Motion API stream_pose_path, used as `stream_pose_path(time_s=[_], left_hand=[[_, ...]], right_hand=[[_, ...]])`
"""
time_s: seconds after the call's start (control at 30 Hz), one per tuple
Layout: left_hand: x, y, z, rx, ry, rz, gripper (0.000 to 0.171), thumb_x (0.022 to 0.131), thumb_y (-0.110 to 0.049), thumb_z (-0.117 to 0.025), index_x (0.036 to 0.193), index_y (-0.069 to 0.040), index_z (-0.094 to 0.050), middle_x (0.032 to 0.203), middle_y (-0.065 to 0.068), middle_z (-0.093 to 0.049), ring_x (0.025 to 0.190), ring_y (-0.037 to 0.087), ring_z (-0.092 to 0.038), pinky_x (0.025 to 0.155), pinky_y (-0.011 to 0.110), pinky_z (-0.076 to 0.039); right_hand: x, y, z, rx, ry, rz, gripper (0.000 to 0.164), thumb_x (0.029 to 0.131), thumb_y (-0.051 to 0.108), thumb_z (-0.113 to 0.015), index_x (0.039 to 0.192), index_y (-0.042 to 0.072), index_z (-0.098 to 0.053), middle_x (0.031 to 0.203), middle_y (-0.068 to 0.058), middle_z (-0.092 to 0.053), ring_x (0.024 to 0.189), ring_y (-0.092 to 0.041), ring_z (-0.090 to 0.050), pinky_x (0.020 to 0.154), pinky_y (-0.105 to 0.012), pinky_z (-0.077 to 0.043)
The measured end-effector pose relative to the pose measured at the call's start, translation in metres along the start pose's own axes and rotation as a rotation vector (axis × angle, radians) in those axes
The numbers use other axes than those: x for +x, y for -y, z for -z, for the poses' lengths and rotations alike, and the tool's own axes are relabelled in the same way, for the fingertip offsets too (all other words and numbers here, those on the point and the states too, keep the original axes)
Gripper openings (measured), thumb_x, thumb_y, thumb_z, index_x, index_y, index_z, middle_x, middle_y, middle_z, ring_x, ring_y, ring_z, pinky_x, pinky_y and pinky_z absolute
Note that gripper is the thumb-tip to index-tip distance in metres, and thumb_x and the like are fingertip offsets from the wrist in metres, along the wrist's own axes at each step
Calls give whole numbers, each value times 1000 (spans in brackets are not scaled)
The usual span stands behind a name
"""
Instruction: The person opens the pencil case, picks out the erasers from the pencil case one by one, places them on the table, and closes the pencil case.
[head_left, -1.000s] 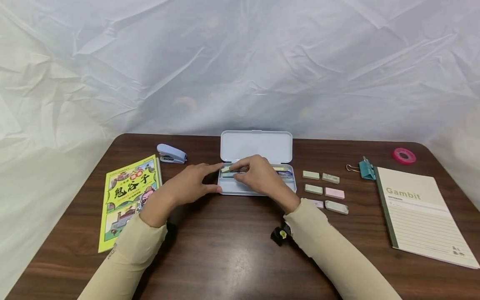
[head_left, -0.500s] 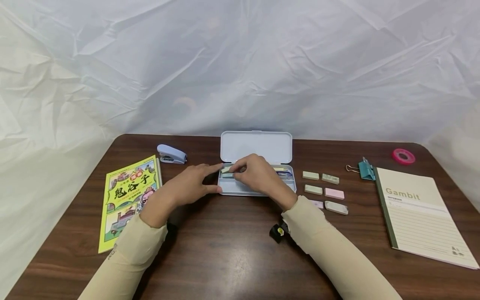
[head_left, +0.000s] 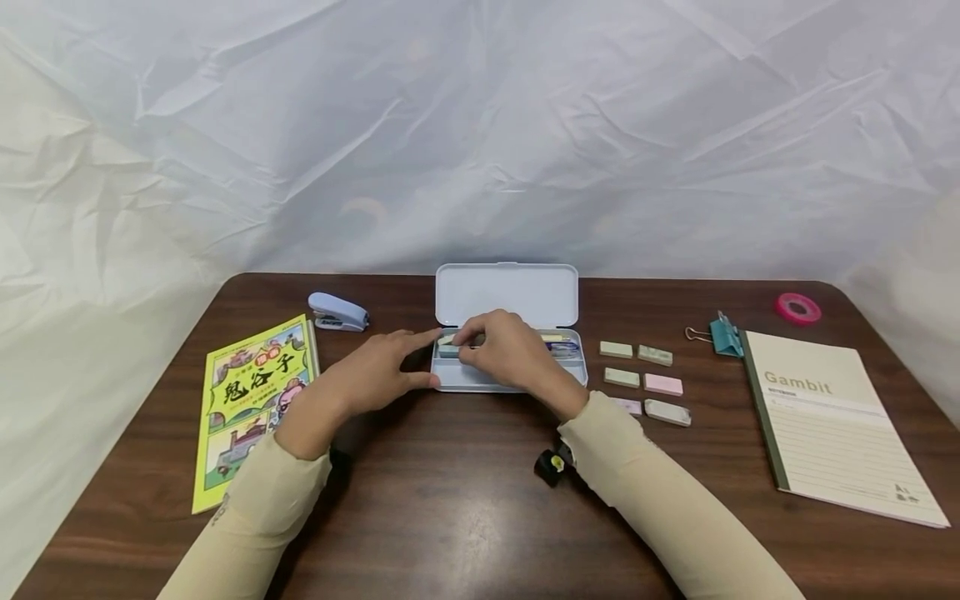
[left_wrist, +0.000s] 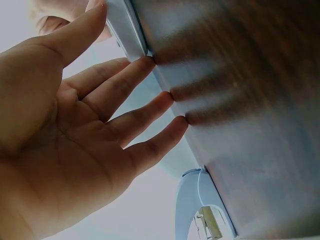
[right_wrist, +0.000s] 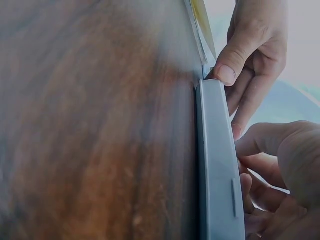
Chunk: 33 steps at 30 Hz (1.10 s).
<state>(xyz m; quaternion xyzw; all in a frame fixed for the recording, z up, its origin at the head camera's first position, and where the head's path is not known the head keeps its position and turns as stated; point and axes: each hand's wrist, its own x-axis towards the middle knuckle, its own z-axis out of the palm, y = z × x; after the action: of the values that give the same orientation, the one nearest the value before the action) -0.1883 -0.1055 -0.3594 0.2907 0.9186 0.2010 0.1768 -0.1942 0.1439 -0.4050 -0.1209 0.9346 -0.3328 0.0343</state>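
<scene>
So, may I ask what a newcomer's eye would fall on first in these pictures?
Probably the open, pale blue, rectangular pencil case midway along the brown wooden table, with the person's bare right hand over it and left hand at its left end. Next, perhaps, the bright yellow cartoon book on the left and the bright pink ring near the table's far right corner.

I see the pale-blue pencil case (head_left: pixel 471 380) lying open mid-table, lid (head_left: pixel 507 296) raised far side, small pale blocks (head_left: pixel 448 351) inside left.
</scene>
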Motion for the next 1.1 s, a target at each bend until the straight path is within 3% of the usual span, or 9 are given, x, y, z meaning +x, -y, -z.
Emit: stream_pose_path(time_s=[0.13,0.27,0.37,0.5,0.6,0.9,1.1], left_hand=[[-7,-14,7,-11,9,22,74,113,-42,-74,178,-18,-45,172,28,-54,161,49,-54,130,69,-47],[-9,-17,8,-3,11,27,73,114,-41,-73,178,-17,-45,173,29,-53,161,49,-54,130,68,-47],[-10,-16,8,2,8,18,74,114,-40,-73,178,-16,-45,172,30,-54,159,49,-55,129,68,-48],[-9,-16,8,1,14,26,74,114,-40,-73,178,-16,-44,172,30,-53,160,49,-54,130,68,-46],[-8,-17,8,3,19,39,75,114,-40,-73,179,-17,-43,173,29,-53,161,49,-53,132,68,-45],[-7,-19,8,15,18,43,75,114,-41,-73,179,-17,-43,172,28,-54,161,48,-53,132,67,-44],[-8,-20,8,9,23,51,76,114,-41,-73,179,-18,-42,173,28,-52,163,49,-51,133,68,-43]], right_hand=[[1,-1,-1,13,3,16,19,101,21,-77,111,31,-90,100,17,-83,77,-11,-69,71,-31,-55],[-1,-4,2,61,2,36,19,98,22,-76,109,32,-87,104,16,-82,83,-10,-70,76,-31,-57],[-16,6,16,94,12,30,19,97,20,-74,110,28,-86,110,11,-83,87,-10,-70,82,-31,-58],[-48,22,44,124,36,21,22,98,11,-73,115,14,-85,106,-2,-82,83,-15,-65,79,-33,-56],[-69,17,60,137,29,37,21,97,6,-72,115,9,-84,96,-5,-77,77,-15,-59,71,-29,-50],[-133,-14,101,50,-49,4,22,100,1,-72,118,11,-82,92,-2,-68,80,-14,-56,69,-28,-45],[-172,-33,109,-9,-61,-60,22,98,2,-78,117,14,-82,92,3,-67,79,-6,-55,67,-26,-45]])
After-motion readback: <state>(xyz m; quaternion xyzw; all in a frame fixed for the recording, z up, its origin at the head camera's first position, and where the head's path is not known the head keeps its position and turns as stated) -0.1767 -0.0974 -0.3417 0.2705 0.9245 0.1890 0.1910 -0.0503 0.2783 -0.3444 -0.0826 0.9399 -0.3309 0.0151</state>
